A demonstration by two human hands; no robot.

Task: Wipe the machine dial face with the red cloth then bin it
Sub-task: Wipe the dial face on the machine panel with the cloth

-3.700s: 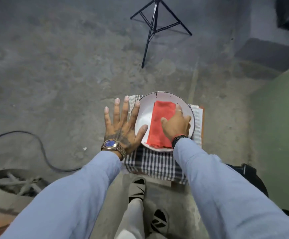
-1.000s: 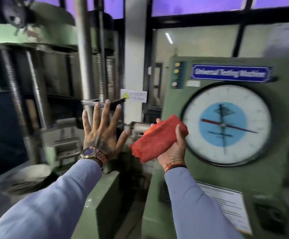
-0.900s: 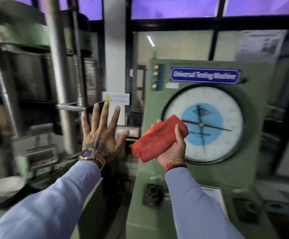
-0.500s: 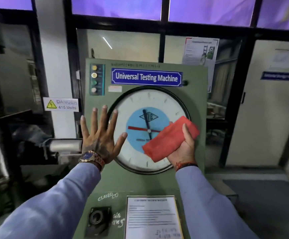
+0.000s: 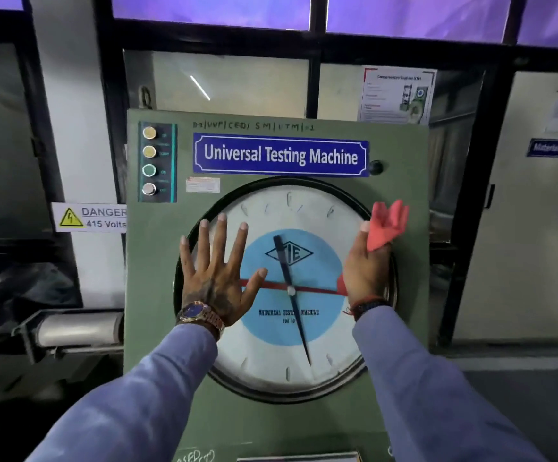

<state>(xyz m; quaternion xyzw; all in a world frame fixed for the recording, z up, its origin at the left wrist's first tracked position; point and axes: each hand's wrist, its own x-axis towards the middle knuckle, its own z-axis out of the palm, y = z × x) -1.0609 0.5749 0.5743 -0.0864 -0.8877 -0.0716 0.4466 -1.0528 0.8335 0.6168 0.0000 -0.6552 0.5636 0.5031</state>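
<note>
A round white dial face (image 5: pixel 281 358) with a blue centre, a dark needle and a red needle fills the front of the green machine (image 5: pixel 157 261). My left hand (image 5: pixel 217 275) is spread flat, fingers apart, over the dial's left side. At the dial's right rim my right hand (image 5: pixel 366 271) grips the red cloth (image 5: pixel 387 225). Part of the cloth sticks up above the fingers and a small corner shows below the palm. Whether the cloth presses on the glass I cannot tell.
A blue "Universal Testing Machine" plate (image 5: pixel 281 155) and a column of indicator lights (image 5: pixel 149 161) sit above the dial. A "Danger 415 Volts" sign (image 5: pixel 89 217) hangs to the left. Dark window frames stand behind, a pale door (image 5: pixel 537 228) to the right.
I lifted the cloth from the white bowl on the floor and turned to the machine. My right hand carried it across the dial to the right rim; my left hand came over the dial's left side.
</note>
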